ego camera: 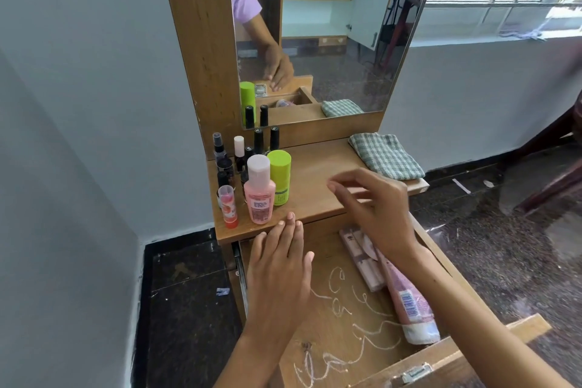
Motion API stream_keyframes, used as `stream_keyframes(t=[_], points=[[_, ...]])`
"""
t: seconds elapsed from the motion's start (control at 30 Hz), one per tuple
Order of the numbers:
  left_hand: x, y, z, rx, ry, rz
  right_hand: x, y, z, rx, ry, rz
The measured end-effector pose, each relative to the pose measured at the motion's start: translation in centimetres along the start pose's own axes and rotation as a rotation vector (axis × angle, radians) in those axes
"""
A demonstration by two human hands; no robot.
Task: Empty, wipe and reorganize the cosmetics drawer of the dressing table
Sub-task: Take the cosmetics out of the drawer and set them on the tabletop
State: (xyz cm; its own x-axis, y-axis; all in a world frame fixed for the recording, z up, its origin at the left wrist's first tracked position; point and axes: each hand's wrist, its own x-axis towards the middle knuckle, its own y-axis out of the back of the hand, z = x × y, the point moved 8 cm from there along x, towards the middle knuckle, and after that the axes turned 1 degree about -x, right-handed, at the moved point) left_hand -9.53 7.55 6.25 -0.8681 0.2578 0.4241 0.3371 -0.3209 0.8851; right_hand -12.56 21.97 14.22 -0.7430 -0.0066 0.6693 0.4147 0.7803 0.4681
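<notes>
Both hands empty, fingers loose: left hand (278, 264) flat over open wooden drawer (343, 318), right hand (374, 208) above tabletop. Pink squeeze tube (406, 299) lies at drawer's right. Risk: clipping packed bottle cluster (252, 179), toppling it.

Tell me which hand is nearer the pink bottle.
Left. The left hand has its fingertips at the tabletop edge just right of the pink bottle; the right hand hovers farther right, above the open drawer.

L hand (278, 257) flat, fingers out, R hand (373, 198) loosely curled, empty
</notes>
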Motion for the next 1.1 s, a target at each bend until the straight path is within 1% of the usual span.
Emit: stream_keyframes(t=[0.07, 0.1, 0.17, 0.2, 0.23, 0.3, 0.33, 0.37, 0.4, 0.47, 0.53, 0.7, 0.77, 0.83, 0.9, 1.0, 1.1], points=[[0.0, 0.2, 0.0, -0.03, -0.016, 0.037, -1.7, 1.4, 1.1, -0.114, -0.06, -0.056], [0.1, 0.2, -0.1, -0.041, -0.02, 0.05, -2.6, 1.9, 1.7, -0.233, -0.099, -0.101], [0.2, 0.2, -0.1, -0.05, -0.024, 0.053, -4.9, 2.1, 3.2, -0.621, -0.203, -0.249], [0.1, 0.2, -0.1, -0.053, -0.029, 0.049, -6.3, 2.2, 4.0, -0.785, -0.291, -0.345], [0.0, 0.3, 0.0, -0.056, -0.034, 0.043, -7.8, 2.2, 4.9, -0.888, -0.394, -0.45], [0.1, 0.5, -0.1, -0.051, -0.037, 0.048, -10.2, 1.7, 6.3, -0.934, -0.584, -0.597], [0.3, 0.6, -0.2, -0.053, -0.035, 0.059, -10.5, 1.4, 6.4, -0.926, -0.638, -0.612], [0.7, 0.8, -0.4, -0.053, -0.028, 0.068, -10.3, 1.0, 6.4, -0.927, -0.637, -0.602], [1.0, 1.1, -0.7, -0.052, -0.015, 0.074, -9.7, 0.6, 6.4, -0.937, -0.604, -0.583], [1.4, 1.7, -1.5, -0.052, 0.0, 0.11, -8.7, -0.9, 6.1, -0.968, -0.524, -0.6], [0.6, 0.9, 0.2, -0.068, -0.06, 0.058, -10.9, -0.1, 6.2, -0.963, -0.616, -0.657], [0.0, 0.8, 0.3, -0.066, -0.043, 0.045, -11.8, -1.4, 5.9, -0.827, -0.648, -0.689], [0.0, 0.7, 0.1, -0.07, -0.037, 0.044, -11.4, -1.1, 5.4, -0.758, -0.677, -0.668], [-0.1, 0.7, 0.0, -0.069, -0.027, 0.046, -10.9, -0.5, 4.5, -0.659, -0.687, -0.595], [0.0, 0.7, -0.1, -0.069, -0.025, 0.057, -9.7, 0.6, 3.3, -0.534, -0.666, -0.473], [0.1, 0.6, -0.1, -0.046, -0.031, 0.055, -6.8, 2.2, 0.6, -0.313, -0.55, -0.267], [0.2, 0.5, -0.2, -0.025, -0.037, 0.052, -3.7, 2.7, -1.2, -0.088, -0.44, -0.119]])
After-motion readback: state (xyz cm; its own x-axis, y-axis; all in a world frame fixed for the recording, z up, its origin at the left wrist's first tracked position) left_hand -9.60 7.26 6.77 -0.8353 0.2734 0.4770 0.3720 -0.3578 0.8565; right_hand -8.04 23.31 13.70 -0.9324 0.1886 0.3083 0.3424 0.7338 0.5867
